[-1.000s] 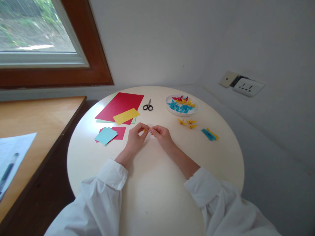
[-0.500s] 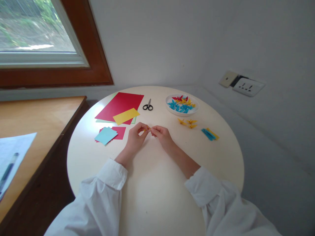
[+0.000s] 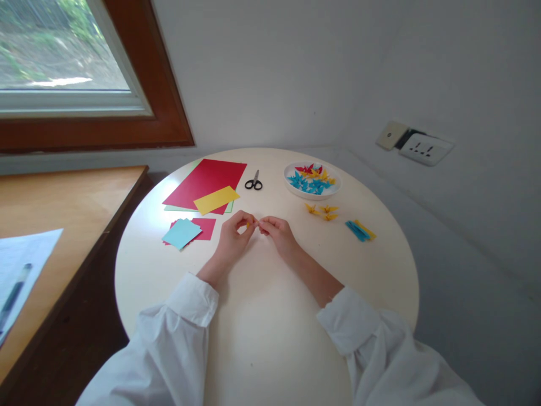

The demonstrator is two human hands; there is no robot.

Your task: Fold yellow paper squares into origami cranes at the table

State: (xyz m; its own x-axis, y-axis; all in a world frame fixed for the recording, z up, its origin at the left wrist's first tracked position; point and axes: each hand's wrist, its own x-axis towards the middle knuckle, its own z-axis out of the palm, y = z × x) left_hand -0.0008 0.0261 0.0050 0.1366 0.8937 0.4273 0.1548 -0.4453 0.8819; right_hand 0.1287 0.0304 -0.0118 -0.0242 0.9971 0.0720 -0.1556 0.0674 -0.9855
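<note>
My left hand (image 3: 234, 235) and my right hand (image 3: 276, 232) meet over the middle of a round cream table (image 3: 262, 338). Both pinch a tiny folded yellow paper piece (image 3: 252, 223) between their fingertips. Most of that piece is hidden by my fingers. Three small yellow folded cranes (image 3: 322, 211) lie just right of my right hand. A white dish (image 3: 312, 189) behind them holds several blue, yellow and red cranes.
Black scissors (image 3: 254, 181) lie at the back. Red sheet (image 3: 205, 177), yellow sheet (image 3: 216, 199), a light blue square (image 3: 181, 233) sit at left. Blue and yellow strips (image 3: 360, 230) lie at right. A wooden desk (image 3: 63, 214) with paper stands left; wall sockets (image 3: 426, 149) at right.
</note>
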